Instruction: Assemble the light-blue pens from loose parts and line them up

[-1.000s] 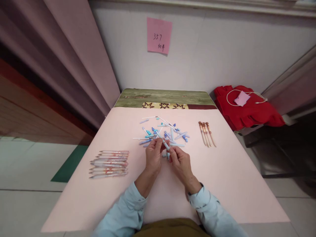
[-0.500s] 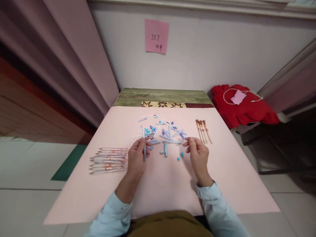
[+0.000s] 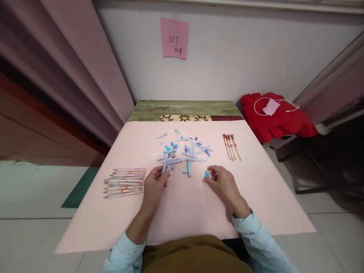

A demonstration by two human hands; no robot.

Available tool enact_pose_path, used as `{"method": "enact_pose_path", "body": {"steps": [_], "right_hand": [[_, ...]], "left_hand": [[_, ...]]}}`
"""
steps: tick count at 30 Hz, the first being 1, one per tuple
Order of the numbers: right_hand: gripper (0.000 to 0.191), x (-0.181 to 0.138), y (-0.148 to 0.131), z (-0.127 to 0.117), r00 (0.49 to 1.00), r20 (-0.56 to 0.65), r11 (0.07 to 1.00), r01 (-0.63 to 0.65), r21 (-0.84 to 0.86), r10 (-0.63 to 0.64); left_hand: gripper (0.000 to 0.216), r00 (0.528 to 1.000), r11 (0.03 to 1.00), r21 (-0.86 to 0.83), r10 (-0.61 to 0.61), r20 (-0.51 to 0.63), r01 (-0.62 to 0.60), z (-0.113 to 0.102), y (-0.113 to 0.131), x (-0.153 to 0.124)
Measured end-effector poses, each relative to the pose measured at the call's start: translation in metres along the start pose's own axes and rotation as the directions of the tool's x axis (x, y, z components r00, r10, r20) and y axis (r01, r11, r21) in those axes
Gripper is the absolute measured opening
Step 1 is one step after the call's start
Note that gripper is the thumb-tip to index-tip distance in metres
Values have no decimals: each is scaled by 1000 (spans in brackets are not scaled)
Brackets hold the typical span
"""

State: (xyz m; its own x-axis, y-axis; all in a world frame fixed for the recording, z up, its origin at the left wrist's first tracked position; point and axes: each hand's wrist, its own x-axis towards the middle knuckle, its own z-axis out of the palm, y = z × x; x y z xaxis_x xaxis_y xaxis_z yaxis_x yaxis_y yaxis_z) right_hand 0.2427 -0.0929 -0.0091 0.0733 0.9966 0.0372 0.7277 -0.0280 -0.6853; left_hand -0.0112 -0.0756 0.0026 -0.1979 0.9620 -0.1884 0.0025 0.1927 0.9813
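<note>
My left hand (image 3: 154, 184) grips a light blue pen barrel (image 3: 165, 163) that points up and away from me. My right hand (image 3: 222, 183) rests on the pink table cover (image 3: 187, 212), its fingertips closing on a small blue cap (image 3: 207, 174). Just beyond both hands lies a loose heap of blue pen parts (image 3: 184, 148): barrels, caps and thin white refills. A short blue barrel piece (image 3: 189, 169) lies between my hands.
A row of several white patterned pens (image 3: 125, 182) lies at the left. Three brown pens (image 3: 231, 146) lie at the right. A red cloth with a white cable (image 3: 277, 115) sits on a chair beyond the table's right edge. A pink note (image 3: 174, 38) hangs on the wall.
My hands were together on one pen, then pulled apart. The left kept the barrel and drew back to the left; the right swung out, then came down onto a small blue cap.
</note>
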Motion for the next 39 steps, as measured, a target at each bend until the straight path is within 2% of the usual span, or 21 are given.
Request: {"method": "enact_pose_path", "body": {"steps": [2,4,6,8,13,19,24,28,31,35,39], "right_hand": [[19,4,-5,7,998,5,997,58,-55,-58],[14,11,-9,14,995,11,992,104,-77,-104],[13,19,-12,19,991,18,988,132,-82,-131],[13,27,-14,24,989,26,986,149,-73,-147],[21,35,-13,32,983,-5,983,181,12,-181],[22,25,-6,32,989,-78,980,140,144,-130],[14,11,-6,22,992,-85,985,105,137,-94],[16,7,-4,12,996,-62,991,65,116,-58],[18,17,0,5,996,-89,997,33,75,-26],[20,44,7,-3,984,-178,1000,-14,8,15],[24,68,11,-1,977,-207,998,-57,-28,50]], "left_hand": [[33,994,969,224,107,9,-106,-3,0,6],[27,980,879,434,194,51,-196,-4,-1,11],[25,966,790,559,236,103,-253,-3,-2,17],[23,958,739,611,250,142,-284,0,-4,21],[18,953,686,662,240,187,-302,5,-4,31],[15,955,668,683,198,221,-296,6,-3,38],[16,958,700,656,171,230,-282,4,-1,37],[17,949,749,593,162,269,-296,10,1,37],[17,941,768,561,161,296,-308,17,2,40],[16,942,734,603,159,295,-313,22,1,44],[14,941,745,589,166,294,-315,20,-1,43]]}}
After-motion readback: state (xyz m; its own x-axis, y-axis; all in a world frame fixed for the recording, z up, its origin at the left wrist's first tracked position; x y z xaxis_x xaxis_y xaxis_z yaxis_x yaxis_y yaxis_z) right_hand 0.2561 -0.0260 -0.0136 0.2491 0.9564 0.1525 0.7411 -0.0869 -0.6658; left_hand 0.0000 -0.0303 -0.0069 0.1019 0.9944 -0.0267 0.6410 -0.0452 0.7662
